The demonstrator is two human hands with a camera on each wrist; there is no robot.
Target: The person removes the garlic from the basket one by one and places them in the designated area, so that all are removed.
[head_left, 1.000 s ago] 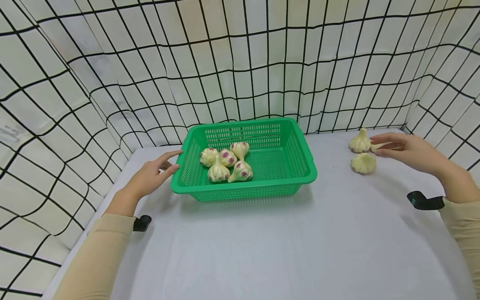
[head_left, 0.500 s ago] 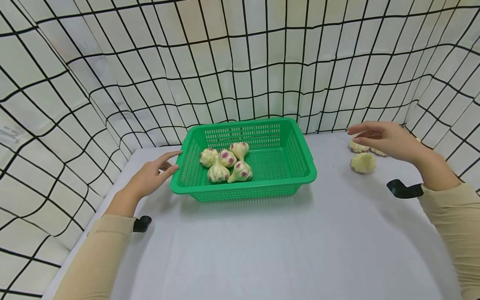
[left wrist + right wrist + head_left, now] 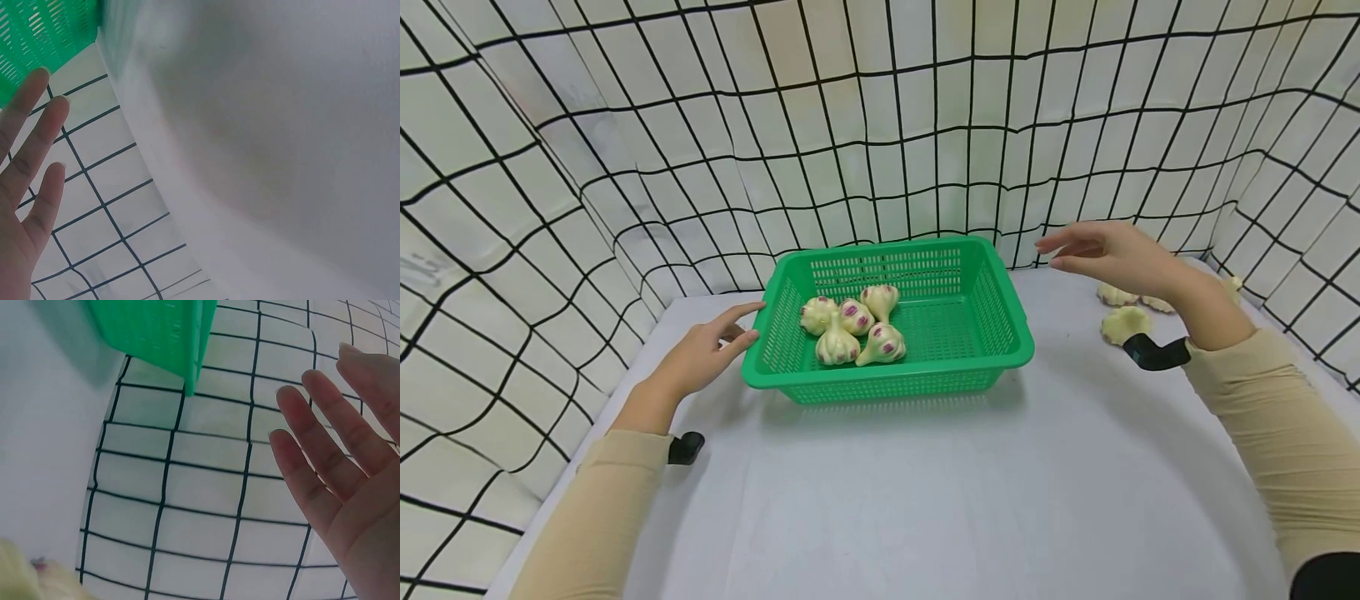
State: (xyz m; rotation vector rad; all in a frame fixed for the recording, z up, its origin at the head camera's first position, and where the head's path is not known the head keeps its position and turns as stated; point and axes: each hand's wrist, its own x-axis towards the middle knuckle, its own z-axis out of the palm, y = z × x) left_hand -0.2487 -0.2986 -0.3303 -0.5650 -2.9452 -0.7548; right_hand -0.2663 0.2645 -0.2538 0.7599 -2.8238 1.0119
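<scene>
Several garlic bulbs with purple marks lie in the left half of a green plastic basket. At the basket's left rim, the fingers of my left hand touch the edge; the left wrist view shows them spread. My right hand hovers in the air just right of the basket's back right corner. Its fingers are extended and hold nothing, as the right wrist view confirms. Below and behind the right wrist are more garlic bulbs on the table, partly covered by the hand and forearm.
A white-covered table carries everything. White walls with a black grid net rise behind and at both sides. A blurred garlic bulb appears at the lower left corner of the right wrist view.
From beside the garlic on the right, my right hand has moved left toward the basket, its forearm now passing over those bulbs. My left hand and the basket have stayed still.
</scene>
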